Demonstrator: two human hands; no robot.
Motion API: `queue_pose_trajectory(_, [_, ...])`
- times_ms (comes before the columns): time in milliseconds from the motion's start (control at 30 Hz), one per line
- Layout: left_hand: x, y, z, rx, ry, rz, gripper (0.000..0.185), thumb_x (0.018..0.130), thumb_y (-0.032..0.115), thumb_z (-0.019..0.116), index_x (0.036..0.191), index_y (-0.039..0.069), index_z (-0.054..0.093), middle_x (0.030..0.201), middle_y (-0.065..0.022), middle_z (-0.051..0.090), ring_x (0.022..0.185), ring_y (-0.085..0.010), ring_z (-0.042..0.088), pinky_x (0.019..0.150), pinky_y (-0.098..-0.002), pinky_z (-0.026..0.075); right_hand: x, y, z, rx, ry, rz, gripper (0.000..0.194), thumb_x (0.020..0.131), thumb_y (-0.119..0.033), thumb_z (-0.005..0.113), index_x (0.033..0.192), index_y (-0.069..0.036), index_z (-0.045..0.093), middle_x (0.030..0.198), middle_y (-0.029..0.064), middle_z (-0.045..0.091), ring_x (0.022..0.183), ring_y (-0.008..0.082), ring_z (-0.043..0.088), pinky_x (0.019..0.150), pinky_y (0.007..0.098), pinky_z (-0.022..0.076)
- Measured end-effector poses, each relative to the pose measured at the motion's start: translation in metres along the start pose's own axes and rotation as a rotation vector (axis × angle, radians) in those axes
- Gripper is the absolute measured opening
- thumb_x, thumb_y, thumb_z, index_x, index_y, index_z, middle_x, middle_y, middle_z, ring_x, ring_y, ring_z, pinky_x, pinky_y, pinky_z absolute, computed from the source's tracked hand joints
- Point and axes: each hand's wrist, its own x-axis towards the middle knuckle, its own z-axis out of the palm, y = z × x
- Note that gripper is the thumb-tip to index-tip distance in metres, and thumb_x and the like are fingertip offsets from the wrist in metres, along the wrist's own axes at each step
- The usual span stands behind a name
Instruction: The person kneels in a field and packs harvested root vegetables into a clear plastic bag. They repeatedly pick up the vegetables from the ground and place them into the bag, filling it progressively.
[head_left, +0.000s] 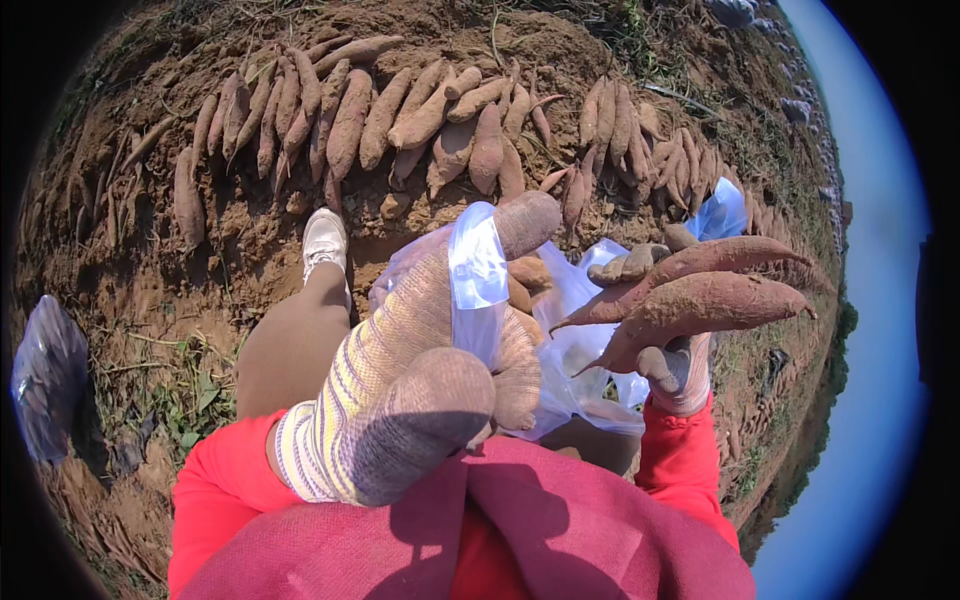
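My left hand (420, 337), in a soiled striped knit glove, is close before my chest. Its fingers grip the rim of a translucent plastic bag (478, 262). Inside the bag, behind the hand, some sweet potatoes (531, 274) show. Off to the right, my right hand (671, 367), gloved too, holds two long reddish sweet potatoes (712, 304) with soil on their skins; they lie side by side with pointed tips. Part of that hand is hidden behind them. More of the clear plastic (577, 360) hangs between the hands.
Rows of dug sweet potatoes (349, 124) lie on the brown soil ahead. A filled plastic bag (49, 375) stands at the far left. My shoe (325, 238) rests by the row. Green weeds (195, 397) grow beside my leg; more bags (795, 110) stand far off.
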Motion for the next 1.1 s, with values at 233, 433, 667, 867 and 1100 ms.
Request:
queue_pose_trajectory(233, [-0.003, 0.008, -0.024, 0.251, -0.553, -0.089, 0.098, 0.081, 0.045, 0.071, 0.149, 0.000, 0.017, 0.087, -0.0058, 0.057, 0.066, -0.0105, 0.053, 0.060, -0.0235, 0.043, 0.013, 0.015, 0.004, -0.463, 0.249, 0.368, 0.033, 0.084, -0.016, 0.070, 0.111, 0.001, 0.062, 0.089, 0.0077, 0.068, 0.076, 0.0139, 0.060, 0.073, 0.0274, 0.0503])
queue_pose_trajectory(433, [0.007, 0.003, -0.042, 0.205, -0.570, -0.106, 0.097, 0.081, 0.047, 0.070, 0.149, 0.000, 0.019, 0.087, -0.0057, 0.058, 0.067, -0.0105, 0.053, 0.060, -0.0234, 0.043, 0.207, 0.176, 0.003, -1.061, -0.055, 0.692, 0.061, 0.074, -0.037, 0.066, 0.124, -0.002, 0.059, 0.122, 0.0207, 0.061, 0.113, 0.0317, 0.059, 0.095, 0.0377, 0.0469])
queue_pose_trajectory(667, [0.017, -0.007, -0.053, 0.196, -0.368, -0.118, 0.095, 0.082, 0.049, 0.068, 0.148, 0.000, 0.020, 0.087, -0.0055, 0.058, 0.067, -0.0105, 0.053, 0.059, -0.0234, 0.043, 0.207, 0.296, 0.011, -0.907, 0.113, 0.683, 0.088, 0.068, -0.046, 0.074, 0.132, 0.006, 0.044, 0.119, 0.0270, 0.060, 0.112, 0.0357, 0.060, 0.095, 0.0385, 0.0474])
queue_pose_trajectory(867, [0.029, -0.014, -0.035, 0.239, -0.086, 0.010, 0.094, 0.082, 0.051, 0.067, 0.148, 0.000, 0.022, 0.088, -0.0054, 0.058, 0.067, -0.0104, 0.053, 0.059, -0.0233, 0.043, 0.095, 0.070, -0.041, -0.072, 0.221, -0.037, 0.050, 0.083, -0.028, 0.071, 0.122, -0.002, 0.054, 0.106, 0.0099, 0.064, 0.097, 0.0180, 0.062, 0.083, 0.0339, 0.0502])
queue_pose_trajectory(1100, [0.027, -0.013, -0.011, 0.330, -0.206, 0.022, 0.093, 0.083, 0.053, 0.065, 0.147, 0.000, 0.024, 0.088, -0.0053, 0.058, 0.067, -0.0104, 0.053, 0.059, -0.0233, 0.043, -0.045, -0.019, -0.010, -0.407, -0.254, 0.227, 0.040, 0.083, -0.013, 0.070, 0.119, 0.000, 0.059, 0.108, 0.0092, 0.067, 0.093, 0.0185, 0.063, 0.083, 0.0333, 0.0504])
